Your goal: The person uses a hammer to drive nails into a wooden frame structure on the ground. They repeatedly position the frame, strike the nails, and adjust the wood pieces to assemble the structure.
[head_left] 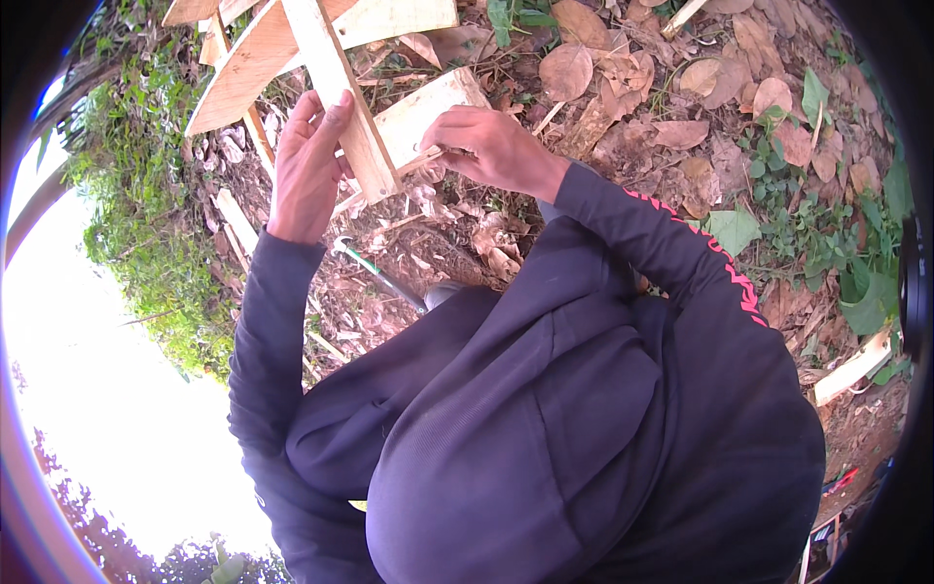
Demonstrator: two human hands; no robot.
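Note:
A pale wooden slat (336,92) runs down from the top of the head view. My left hand (306,161) is closed round it near its lower end, the thumb lying on its face. To the right, my right hand (496,151) has its fingers pinched at the end of a thin wooden strip (416,164), which passes behind the slat. Beneath that hand lies a wider pale board (457,92). At the upper left, a curved-edged wooden board (248,73) is crossed by the slat; how they are joined cannot be made out.
Dry brown leaves (569,73) and wood shavings cover the ground. A hammer-like tool (375,268) with a green and grey handle lies near my foot. Green plants (146,214) grow at the left, and another wood piece (856,368) rests at the far right.

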